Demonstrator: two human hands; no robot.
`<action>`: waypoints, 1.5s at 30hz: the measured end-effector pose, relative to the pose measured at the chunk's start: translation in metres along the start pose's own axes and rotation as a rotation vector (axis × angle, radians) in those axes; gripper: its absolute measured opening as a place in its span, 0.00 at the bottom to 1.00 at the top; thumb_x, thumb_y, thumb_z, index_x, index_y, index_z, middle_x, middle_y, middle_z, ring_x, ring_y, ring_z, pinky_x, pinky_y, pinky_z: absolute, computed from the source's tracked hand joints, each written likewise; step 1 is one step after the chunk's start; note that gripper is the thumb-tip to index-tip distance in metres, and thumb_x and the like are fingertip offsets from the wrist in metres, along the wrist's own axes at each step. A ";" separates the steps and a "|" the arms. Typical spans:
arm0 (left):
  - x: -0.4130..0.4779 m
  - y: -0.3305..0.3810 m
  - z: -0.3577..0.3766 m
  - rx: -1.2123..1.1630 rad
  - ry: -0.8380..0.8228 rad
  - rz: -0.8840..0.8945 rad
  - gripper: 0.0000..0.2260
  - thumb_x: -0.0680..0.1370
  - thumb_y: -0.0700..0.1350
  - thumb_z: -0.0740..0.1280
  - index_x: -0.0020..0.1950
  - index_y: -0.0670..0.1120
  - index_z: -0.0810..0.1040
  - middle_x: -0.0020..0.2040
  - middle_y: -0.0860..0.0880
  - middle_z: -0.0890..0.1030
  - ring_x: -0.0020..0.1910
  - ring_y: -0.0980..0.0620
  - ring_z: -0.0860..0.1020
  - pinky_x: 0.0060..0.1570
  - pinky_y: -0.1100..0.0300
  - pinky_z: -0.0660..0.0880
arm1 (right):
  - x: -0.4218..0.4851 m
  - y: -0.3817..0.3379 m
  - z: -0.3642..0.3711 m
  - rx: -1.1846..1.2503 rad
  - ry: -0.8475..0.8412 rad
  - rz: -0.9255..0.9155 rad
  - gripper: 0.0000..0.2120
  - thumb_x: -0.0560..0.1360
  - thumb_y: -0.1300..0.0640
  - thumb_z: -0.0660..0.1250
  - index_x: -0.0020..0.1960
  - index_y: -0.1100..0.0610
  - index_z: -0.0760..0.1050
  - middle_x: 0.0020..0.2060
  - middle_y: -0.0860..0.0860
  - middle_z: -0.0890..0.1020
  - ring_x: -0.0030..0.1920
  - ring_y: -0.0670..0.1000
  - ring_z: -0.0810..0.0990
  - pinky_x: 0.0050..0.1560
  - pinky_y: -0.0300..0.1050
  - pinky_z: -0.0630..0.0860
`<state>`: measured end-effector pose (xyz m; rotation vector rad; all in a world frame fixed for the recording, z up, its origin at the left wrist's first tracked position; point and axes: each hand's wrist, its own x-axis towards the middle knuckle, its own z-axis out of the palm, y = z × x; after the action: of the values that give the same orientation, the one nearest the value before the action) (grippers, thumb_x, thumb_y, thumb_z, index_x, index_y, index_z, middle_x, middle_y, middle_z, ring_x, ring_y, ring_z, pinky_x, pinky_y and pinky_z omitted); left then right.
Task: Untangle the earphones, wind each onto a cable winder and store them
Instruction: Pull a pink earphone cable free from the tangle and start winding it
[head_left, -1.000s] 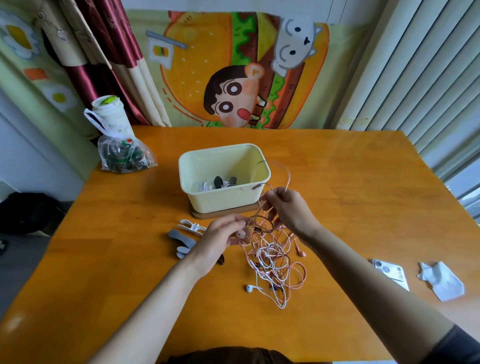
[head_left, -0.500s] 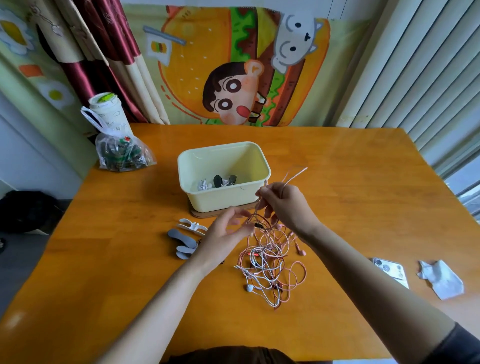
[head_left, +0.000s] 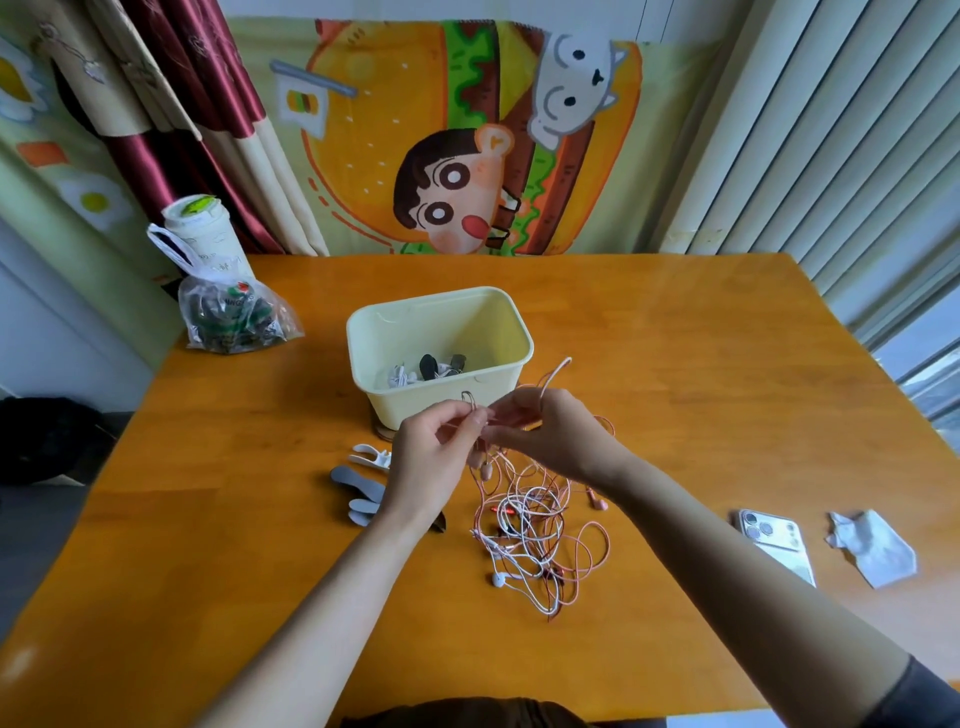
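A tangle of pink, white and dark red earphone cables (head_left: 535, 535) lies on the wooden table, partly lifted. My left hand (head_left: 431, 462) pinches a pink cable loop at its fingertips. My right hand (head_left: 550, 436) pinches the same pink cable right beside it, and a free cable end (head_left: 558, 369) arcs up above that hand. A pink earbud (head_left: 485, 470) dangles just below my hands. Grey and white cable winders (head_left: 361, 483) lie left of my left wrist. The pale yellow bin (head_left: 498, 382) behind my hands holds wound earphones (head_left: 426, 369).
A phone (head_left: 776, 545) and crumpled paper (head_left: 870, 548) lie at the right. A clear bag of dark items (head_left: 234, 317) and a white cup (head_left: 200, 234) stand at the far left corner. Curtains and blinds border the table.
My left hand rose from the tangle to meet my right hand in front of the bin. Both now pinch the pink cable, whose free end swung up and right.
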<state>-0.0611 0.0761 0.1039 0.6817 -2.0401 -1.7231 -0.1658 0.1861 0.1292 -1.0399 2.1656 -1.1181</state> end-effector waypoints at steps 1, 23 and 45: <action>-0.001 -0.001 0.000 -0.003 -0.002 -0.008 0.06 0.79 0.41 0.65 0.45 0.47 0.82 0.33 0.53 0.81 0.30 0.58 0.78 0.32 0.65 0.75 | 0.001 0.001 0.000 -0.027 0.014 -0.005 0.10 0.72 0.57 0.72 0.50 0.60 0.80 0.43 0.52 0.84 0.42 0.45 0.81 0.46 0.33 0.77; 0.001 0.005 -0.003 -0.465 0.050 -0.225 0.08 0.83 0.40 0.56 0.50 0.42 0.74 0.43 0.45 0.81 0.45 0.46 0.81 0.49 0.50 0.81 | 0.000 0.028 -0.010 0.345 0.028 0.490 0.13 0.80 0.52 0.59 0.52 0.63 0.74 0.43 0.54 0.82 0.38 0.50 0.82 0.41 0.42 0.79; 0.002 0.009 -0.014 -0.497 0.140 -0.288 0.09 0.83 0.41 0.55 0.48 0.42 0.72 0.37 0.46 0.79 0.34 0.51 0.79 0.33 0.59 0.79 | 0.004 0.014 0.026 -0.186 -0.022 -0.079 0.06 0.76 0.57 0.67 0.50 0.58 0.80 0.45 0.48 0.77 0.44 0.46 0.75 0.43 0.32 0.71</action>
<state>-0.0559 0.0644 0.1153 0.9220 -1.3849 -2.1608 -0.1555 0.1765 0.1028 -1.2216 2.2618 -0.9484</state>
